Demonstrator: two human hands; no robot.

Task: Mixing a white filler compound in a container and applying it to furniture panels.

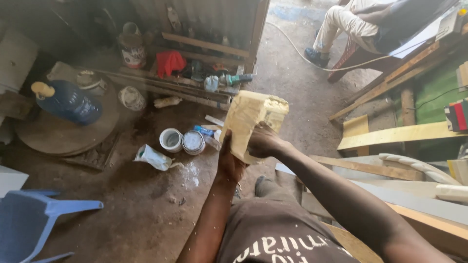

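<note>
Item: pale wood block [248, 122], being held upright over the dirt floor [146, 214]. Left hand [229, 163] is gripping its lower edge; right hand [263, 141] is curling round its side (two tins [183, 141] sitting below).

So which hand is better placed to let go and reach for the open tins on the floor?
Probably the left hand. It grips the lower edge of the pale wooden block, on the side nearer the two tins. The right hand wraps the block's face and seems to carry more of it.

My left hand [229, 163] sits mostly behind the wooden block [251, 122], fingers hidden. Seated person [360, 24] cut off at top edge; blue chair [34, 216] cropped at left.
</note>
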